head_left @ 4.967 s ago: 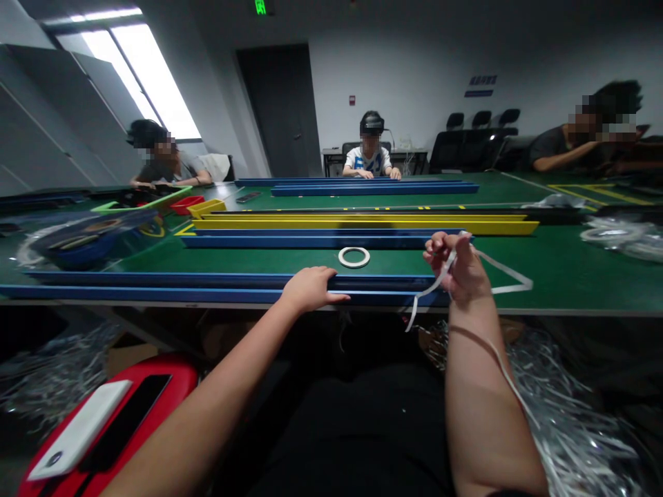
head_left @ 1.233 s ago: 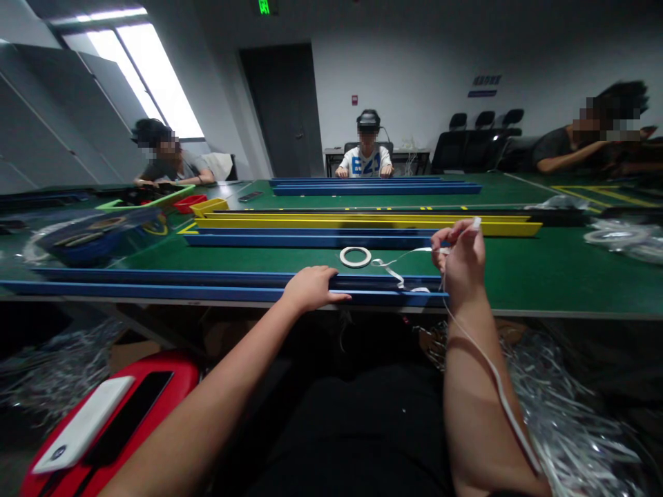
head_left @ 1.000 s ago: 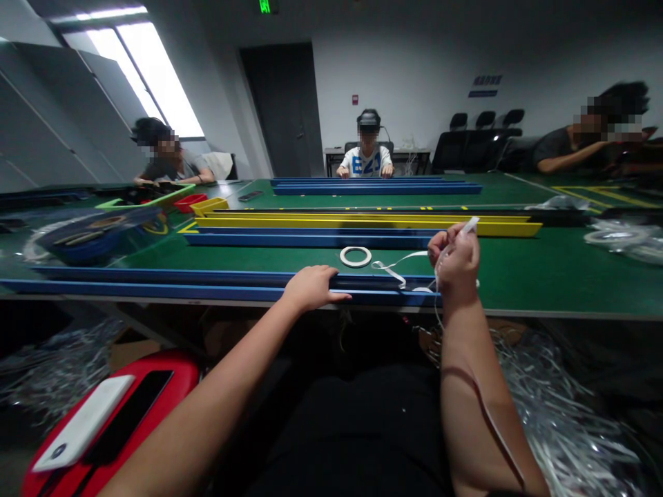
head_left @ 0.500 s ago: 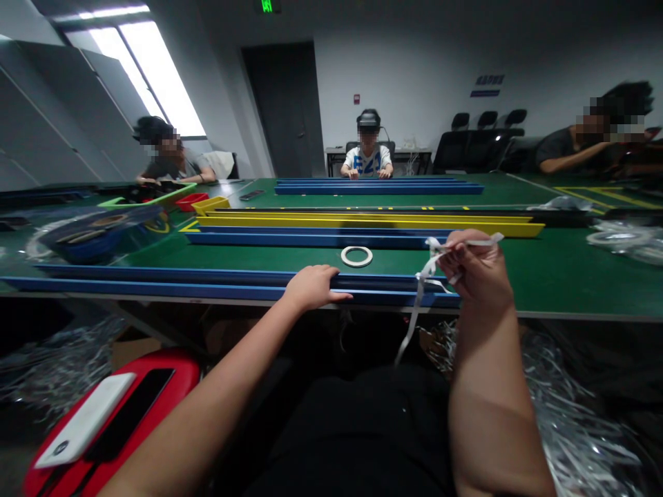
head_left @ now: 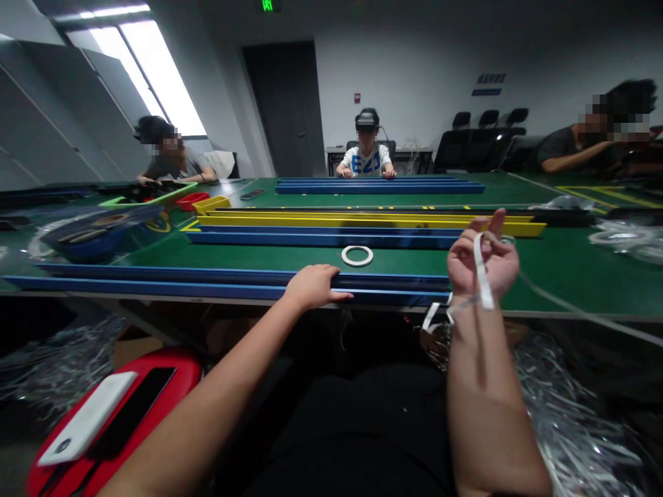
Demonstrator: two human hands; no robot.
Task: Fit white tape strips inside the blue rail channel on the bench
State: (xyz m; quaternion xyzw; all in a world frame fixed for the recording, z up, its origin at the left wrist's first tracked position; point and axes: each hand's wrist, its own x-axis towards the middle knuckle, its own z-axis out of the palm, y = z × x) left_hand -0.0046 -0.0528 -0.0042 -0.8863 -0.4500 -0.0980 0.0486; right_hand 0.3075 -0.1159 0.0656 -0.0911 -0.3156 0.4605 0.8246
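Note:
My left hand (head_left: 313, 286) rests on a long blue channel strip (head_left: 155, 284) at the table's near edge, fingers over its top and thumb along the near side. My right hand (head_left: 481, 266) is raised past the channel's right end, palm towards me, fingers loosely curled and one finger stretched up. A thin white strip (head_left: 483, 273) loops over its fingers and hangs across the palm. Another length of white strip (head_left: 590, 310) trails off to the right, blurred. Further white strip (head_left: 432, 314) dangles beside my right wrist.
A white ring-shaped roll (head_left: 357, 256) lies beyond the channel. Behind it stand more blue (head_left: 311, 238) and yellow channels (head_left: 373, 221). A red stool (head_left: 170, 407) with phones is at lower left. Tangled strips (head_left: 580, 414) lie below right. Several people sit around the table.
My right hand has turned palm towards me and opened out, moving slightly right and up. The white strip has swung from its left side over the palm and rightward. My left hand stays put.

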